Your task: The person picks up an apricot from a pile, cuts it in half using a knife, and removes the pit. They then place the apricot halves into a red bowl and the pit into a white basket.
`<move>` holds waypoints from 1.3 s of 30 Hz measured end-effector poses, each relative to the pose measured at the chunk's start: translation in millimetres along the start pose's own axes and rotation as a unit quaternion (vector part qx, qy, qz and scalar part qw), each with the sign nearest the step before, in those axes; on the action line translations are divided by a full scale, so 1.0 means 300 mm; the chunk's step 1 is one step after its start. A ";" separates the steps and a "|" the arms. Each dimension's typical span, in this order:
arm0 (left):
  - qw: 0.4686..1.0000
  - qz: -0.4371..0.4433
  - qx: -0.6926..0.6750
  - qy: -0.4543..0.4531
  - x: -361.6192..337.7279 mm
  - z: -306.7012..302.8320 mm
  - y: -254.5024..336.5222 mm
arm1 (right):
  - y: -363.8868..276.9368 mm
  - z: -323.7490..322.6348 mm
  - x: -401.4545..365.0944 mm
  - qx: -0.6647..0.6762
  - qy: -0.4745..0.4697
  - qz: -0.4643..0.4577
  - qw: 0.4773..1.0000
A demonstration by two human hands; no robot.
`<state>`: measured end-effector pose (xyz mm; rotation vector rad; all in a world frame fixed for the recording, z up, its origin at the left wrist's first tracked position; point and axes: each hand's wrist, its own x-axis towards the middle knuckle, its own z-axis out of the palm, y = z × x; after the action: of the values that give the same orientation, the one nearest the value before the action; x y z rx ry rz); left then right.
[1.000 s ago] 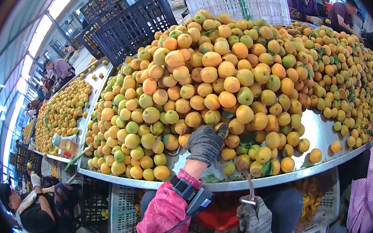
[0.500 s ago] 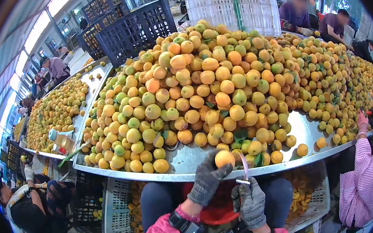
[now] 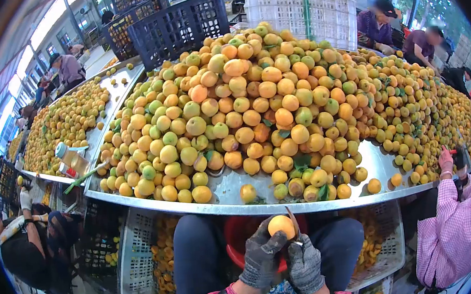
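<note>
Head view: knit-gloved left grip (image 3: 260, 260) holds smooth round fruit (image 3: 281, 227).

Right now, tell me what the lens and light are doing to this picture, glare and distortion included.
Head view: strong fisheye bending, the front rim of the metal table bowed and the frame's corners black; head view: white glare on the table's bare patch, right of centre, and a blown-out roof strip at upper left; head view: the fruit in the left hand reads clearly.
</note>
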<state>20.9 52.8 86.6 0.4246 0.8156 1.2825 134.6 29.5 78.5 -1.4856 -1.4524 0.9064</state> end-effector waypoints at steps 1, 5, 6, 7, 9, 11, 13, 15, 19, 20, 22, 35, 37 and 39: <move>1.000 0.003 -0.004 0.007 -0.010 -0.005 -0.004 | 0.012 0.009 -0.010 -0.002 -0.008 0.000 1.000; 0.996 0.003 0.089 -0.017 -0.031 -0.029 0.000 | 0.050 0.016 -0.041 0.063 -0.019 0.035 0.997; 0.997 -0.007 0.068 -0.035 -0.035 -0.035 0.003 | 0.065 -0.005 -0.049 0.060 -0.063 0.038 0.995; 0.997 -0.016 0.048 -0.054 -0.032 -0.041 0.012 | 0.079 -0.028 -0.047 0.057 -0.107 0.041 0.992; 0.987 -0.010 0.127 -0.096 -0.016 -0.072 0.060 | 0.109 -0.093 -0.031 0.049 -0.159 0.031 0.985; 0.939 -0.002 0.287 -0.188 0.010 -0.105 0.122 | 0.091 -0.130 -0.008 0.037 -0.251 0.010 0.967; 0.944 -0.052 0.262 -0.196 0.024 -0.126 0.151 | 0.054 -0.166 0.019 -0.003 -0.254 -0.062 0.965; 0.819 0.041 0.487 -0.300 0.047 -0.164 0.154 | 0.065 -0.192 0.026 -0.120 -0.355 -0.053 0.926; 0.626 0.137 0.679 -0.358 0.070 -0.168 0.159 | 0.059 -0.163 0.037 -0.203 -0.415 -0.070 0.884; 0.535 0.159 0.706 -0.437 0.101 -0.154 0.166 | 0.055 -0.148 0.047 -0.201 -0.415 -0.068 0.885; 0.440 0.160 0.758 -0.455 0.103 -0.106 0.132 | 0.043 -0.126 0.065 -0.248 -0.451 -0.082 0.854; 0.814 0.159 0.557 -0.035 -0.052 -0.114 0.081 | 0.095 -0.039 0.004 -0.104 -0.176 -0.117 0.972; 0.814 0.146 0.561 -0.032 -0.051 -0.109 0.082 | 0.085 -0.050 0.007 -0.103 -0.218 -0.076 0.968; 0.813 0.132 0.566 -0.028 -0.048 -0.103 0.090 | 0.085 -0.052 0.022 -0.091 -0.233 -0.085 0.965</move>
<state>-21.1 41.5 89.1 1.5654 1.4673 0.8831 159.0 35.7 61.2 -1.2998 -2.0190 1.0866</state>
